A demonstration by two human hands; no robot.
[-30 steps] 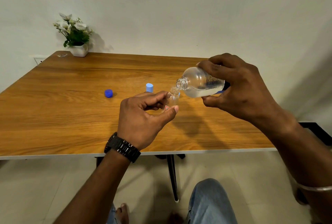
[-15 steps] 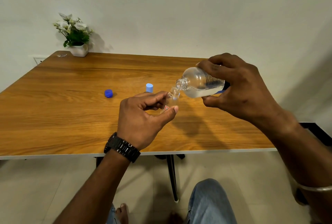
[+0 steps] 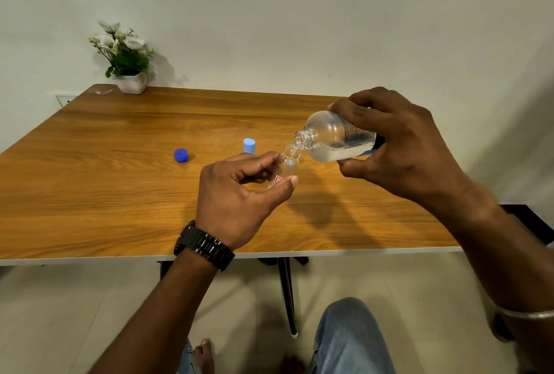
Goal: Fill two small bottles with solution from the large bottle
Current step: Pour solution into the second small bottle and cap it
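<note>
Right hand (image 3: 401, 149) grips a large clear plastic bottle (image 3: 335, 138), tilted mouth-down over a small clear bottle (image 3: 286, 168). Left hand (image 3: 236, 191) pinches that small bottle above the wooden table (image 3: 105, 179).

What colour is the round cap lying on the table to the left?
Dark blue cap, clearest in the head view.

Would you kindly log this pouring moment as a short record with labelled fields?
left hand: left hand pinches the small bottle above the table
right hand: right hand grips the large bottle, tilted neck-down toward the small bottle's mouth
large bottle contents: clear liquid, partly full
caps: dark blue cap lies on the table; light blue cap stands behind the left hand
background: potted flowers at the far left corner
second small bottle: not visible
</note>
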